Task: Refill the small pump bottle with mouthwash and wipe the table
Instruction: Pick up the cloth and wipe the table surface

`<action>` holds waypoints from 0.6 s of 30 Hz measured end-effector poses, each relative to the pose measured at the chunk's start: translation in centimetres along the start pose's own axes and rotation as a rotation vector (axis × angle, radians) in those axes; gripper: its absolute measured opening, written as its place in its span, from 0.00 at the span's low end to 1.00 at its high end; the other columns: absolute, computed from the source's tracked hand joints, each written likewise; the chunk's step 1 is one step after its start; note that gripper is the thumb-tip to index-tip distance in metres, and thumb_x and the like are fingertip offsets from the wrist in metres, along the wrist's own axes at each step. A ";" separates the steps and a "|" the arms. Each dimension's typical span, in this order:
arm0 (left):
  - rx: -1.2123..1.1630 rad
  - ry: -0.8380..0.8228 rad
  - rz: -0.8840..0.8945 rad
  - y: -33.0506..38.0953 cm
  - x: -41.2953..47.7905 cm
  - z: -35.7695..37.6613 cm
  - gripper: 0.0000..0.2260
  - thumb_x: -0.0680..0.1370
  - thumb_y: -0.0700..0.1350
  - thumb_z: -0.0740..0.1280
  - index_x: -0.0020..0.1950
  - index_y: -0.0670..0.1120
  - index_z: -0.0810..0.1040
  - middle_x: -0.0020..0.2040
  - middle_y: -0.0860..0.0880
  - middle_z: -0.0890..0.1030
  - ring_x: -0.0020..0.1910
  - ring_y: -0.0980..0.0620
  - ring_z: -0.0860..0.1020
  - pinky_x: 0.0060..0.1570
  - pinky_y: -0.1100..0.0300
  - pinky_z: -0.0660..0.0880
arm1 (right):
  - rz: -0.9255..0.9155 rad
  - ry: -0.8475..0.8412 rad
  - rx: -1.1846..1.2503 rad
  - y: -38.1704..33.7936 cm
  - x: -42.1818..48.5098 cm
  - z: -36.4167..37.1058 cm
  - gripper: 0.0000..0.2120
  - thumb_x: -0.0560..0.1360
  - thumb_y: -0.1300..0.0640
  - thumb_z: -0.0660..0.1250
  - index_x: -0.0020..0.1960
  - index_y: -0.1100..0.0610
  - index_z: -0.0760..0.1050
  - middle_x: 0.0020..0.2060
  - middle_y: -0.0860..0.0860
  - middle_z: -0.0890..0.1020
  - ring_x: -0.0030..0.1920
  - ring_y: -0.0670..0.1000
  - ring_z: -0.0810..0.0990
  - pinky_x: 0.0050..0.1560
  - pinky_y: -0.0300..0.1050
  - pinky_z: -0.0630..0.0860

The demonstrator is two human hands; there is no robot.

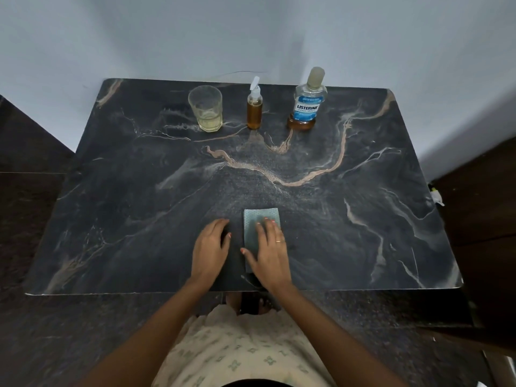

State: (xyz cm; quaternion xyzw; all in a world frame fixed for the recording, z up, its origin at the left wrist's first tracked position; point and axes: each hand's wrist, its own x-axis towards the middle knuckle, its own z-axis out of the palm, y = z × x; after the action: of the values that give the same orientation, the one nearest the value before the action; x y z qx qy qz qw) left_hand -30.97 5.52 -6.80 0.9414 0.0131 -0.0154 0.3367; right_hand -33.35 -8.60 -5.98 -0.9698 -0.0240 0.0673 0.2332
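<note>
Three containers stand in a row at the far side of the table [139,191]. The middle one is the small pump bottle [254,107], a slim clear cylinder with a white pump head, filled almost to the neck with amber liquid. On its right stands the mouthwash bottle [307,104], clear plastic with a blue label and only a little amber liquid at the bottom. On its left is a glass [206,108] holding some pale liquid. The table top is dark and marble-like with beige veins. Near the front edge our right hand [269,252] presses flat, fingers straight, on a folded blue-green cloth [261,216]. Our left hand [209,250] rests beside it on the table, relaxed, holding nothing.
</note>
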 end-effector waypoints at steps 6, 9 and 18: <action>0.297 -0.086 0.067 -3.4 0.7 -0.4 0.24 0.79 0.49 0.58 0.73 0.44 0.55 0.75 0.46 0.57 0.75 0.50 0.52 0.72 0.53 0.42 | -0.002 -0.101 -0.191 -0.2 0.9 1.8 0.37 0.77 0.39 0.51 0.73 0.60 0.41 0.75 0.57 0.47 0.75 0.56 0.42 0.70 0.55 0.34; 0.362 -0.086 0.063 -4.3 1.2 -0.6 0.26 0.79 0.56 0.51 0.74 0.45 0.53 0.75 0.47 0.55 0.74 0.53 0.47 0.72 0.51 0.41 | 0.050 -0.019 -0.269 -0.5 0.8 1.6 0.33 0.74 0.44 0.62 0.71 0.63 0.59 0.71 0.59 0.64 0.71 0.57 0.62 0.69 0.59 0.58; 0.387 -0.113 0.053 -5.0 1.6 -0.4 0.28 0.76 0.59 0.39 0.73 0.49 0.44 0.76 0.51 0.49 0.72 0.57 0.43 0.73 0.53 0.40 | 0.167 0.073 -0.259 5.0 2.0 -0.2 0.27 0.79 0.53 0.55 0.73 0.62 0.52 0.73 0.59 0.56 0.74 0.58 0.54 0.73 0.53 0.44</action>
State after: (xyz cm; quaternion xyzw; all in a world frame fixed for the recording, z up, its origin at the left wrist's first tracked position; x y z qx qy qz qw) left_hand -29.51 9.66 -9.68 0.9862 -0.0336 -0.0614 0.1502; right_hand -31.25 -12.98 -8.32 -0.9922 0.0566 0.0476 0.1006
